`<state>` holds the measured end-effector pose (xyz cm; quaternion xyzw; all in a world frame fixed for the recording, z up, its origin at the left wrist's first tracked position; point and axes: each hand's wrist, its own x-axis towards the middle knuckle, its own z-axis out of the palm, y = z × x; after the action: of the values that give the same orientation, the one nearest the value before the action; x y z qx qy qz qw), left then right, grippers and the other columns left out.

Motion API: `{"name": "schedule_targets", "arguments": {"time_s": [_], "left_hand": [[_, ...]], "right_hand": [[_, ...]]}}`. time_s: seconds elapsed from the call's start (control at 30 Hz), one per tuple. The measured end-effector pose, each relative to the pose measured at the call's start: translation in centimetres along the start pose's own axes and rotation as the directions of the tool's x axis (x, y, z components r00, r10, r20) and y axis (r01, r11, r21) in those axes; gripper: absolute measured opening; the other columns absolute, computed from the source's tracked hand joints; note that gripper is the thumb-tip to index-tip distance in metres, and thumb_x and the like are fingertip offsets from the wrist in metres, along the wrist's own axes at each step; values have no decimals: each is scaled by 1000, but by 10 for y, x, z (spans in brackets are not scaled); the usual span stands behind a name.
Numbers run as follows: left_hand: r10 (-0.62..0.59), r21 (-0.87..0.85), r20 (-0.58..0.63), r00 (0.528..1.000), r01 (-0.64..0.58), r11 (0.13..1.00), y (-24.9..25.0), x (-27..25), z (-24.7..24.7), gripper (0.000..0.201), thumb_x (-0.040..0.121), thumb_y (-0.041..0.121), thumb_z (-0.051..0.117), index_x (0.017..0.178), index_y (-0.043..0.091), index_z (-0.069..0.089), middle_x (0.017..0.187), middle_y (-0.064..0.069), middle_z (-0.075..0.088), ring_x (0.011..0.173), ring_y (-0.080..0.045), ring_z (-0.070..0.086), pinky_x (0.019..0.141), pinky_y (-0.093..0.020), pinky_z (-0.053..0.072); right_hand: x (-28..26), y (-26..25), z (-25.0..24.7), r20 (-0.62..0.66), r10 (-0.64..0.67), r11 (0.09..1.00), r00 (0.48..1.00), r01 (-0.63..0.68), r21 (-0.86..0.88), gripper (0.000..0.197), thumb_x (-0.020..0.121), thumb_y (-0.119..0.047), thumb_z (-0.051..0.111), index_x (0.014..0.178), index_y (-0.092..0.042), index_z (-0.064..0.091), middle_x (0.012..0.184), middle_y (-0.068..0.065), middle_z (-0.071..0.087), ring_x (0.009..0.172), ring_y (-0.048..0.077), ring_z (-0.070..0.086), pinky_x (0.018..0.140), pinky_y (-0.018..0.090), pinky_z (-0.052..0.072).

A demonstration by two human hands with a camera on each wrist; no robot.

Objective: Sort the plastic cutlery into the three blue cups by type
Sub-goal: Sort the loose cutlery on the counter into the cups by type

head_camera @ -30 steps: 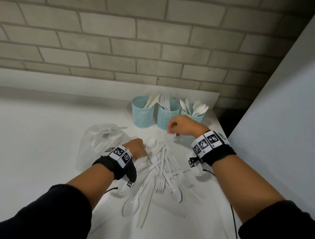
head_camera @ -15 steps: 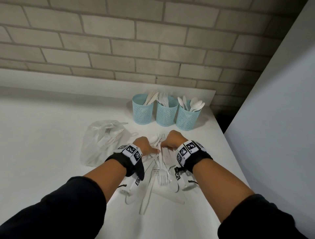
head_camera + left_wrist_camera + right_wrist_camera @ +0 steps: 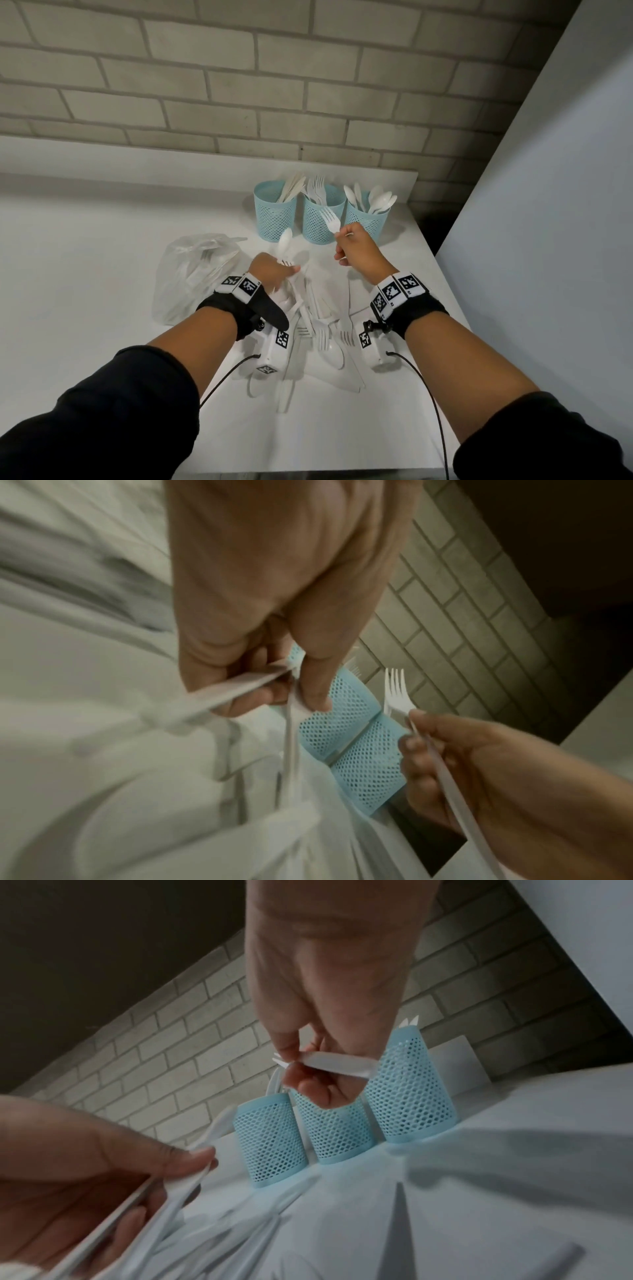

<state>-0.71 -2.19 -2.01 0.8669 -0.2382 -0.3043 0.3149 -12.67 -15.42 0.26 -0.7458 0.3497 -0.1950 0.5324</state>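
Right hand (image 3: 356, 251) pinches a fork (image 3: 330, 219) near the cups (image 3: 317, 222); left hand (image 3: 274, 274) grips a spoon (image 3: 285, 241). Rushing could land either in the wrong cup.

A white plastic fork (image 3: 329, 218) sticks up tines-first from the right grip, just before the middle of three blue mesh cups (image 3: 320, 219). A white spoon (image 3: 285, 240) rises from the left grip; loose cutlery (image 3: 322, 329) lies beneath both.
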Motion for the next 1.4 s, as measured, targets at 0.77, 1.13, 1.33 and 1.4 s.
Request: {"name": "schedule_targets", "arguments": {"time_s": [0.77,1.13,1.33,1.4], "left_hand": [[139,-211,6,990,-135,968,-22,-12,-2,36,88,31,62,101,-1,54,57,-5,48,52,-20,45,49,-23,40],[152,397,347,925,-292,870,-22,-41,9,28,70,30,80,79,14,59,79,2,59,75,-15,53,68,-21,41],[135,360,260,956,-226,905,-17,-39,-1,35,76,35,75,91,10,56,89,-4,55,80,-18,51,67,-23,40],[148,477,273,951,-268,837,-19,-38,0,60,72,40,77,115,6,53,108,-4,55,99,-19,53,81,-25,41]], "right_hand": [[-44,14,37,119,106,606,987,31,-795,28,80,-10,63,104,4,59,108,19,65,100,33,63,72,27,46],[-22,18,27,25,106,850,994,-78,-521,24,83,-21,60,66,-7,52,84,17,60,83,27,60,67,27,39],[-13,-2,9,28,60,990,998,-56,-129,18,92,-14,50,84,-7,64,80,4,63,59,10,46,51,20,32],[-9,-5,7,48,76,997,996,-76,-5,17,97,-19,45,99,-11,60,92,4,65,75,15,53,57,22,36]]}}
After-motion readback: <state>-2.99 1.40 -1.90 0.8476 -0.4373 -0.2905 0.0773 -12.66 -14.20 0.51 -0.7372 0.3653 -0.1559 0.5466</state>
